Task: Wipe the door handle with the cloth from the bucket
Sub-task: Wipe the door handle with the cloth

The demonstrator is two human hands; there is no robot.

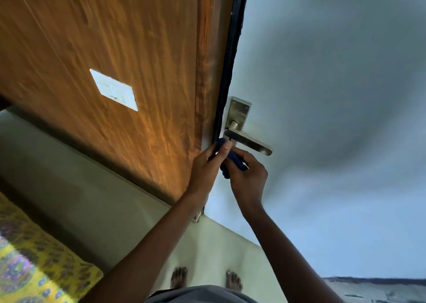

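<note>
A metal lever door handle (250, 142) on a steel backplate (238, 112) sits on the pale grey-blue door (322, 95), close to its dark edge. A dark blue cloth (232, 158) is stretched just below the handle's inner end, touching or nearly touching it. My left hand (207, 164) pinches the cloth's upper end with thumb and fingers. My right hand (249, 178) grips its lower end from underneath. Most of the cloth is hidden inside the two hands. No bucket is in view.
A brown wood-grain panel (115, 49) with a white switch plate (114, 90) stands left of the door edge. A yellow patterned bedcover (34, 263) lies at lower left. My bare feet (205, 278) stand on the pale floor (219, 245).
</note>
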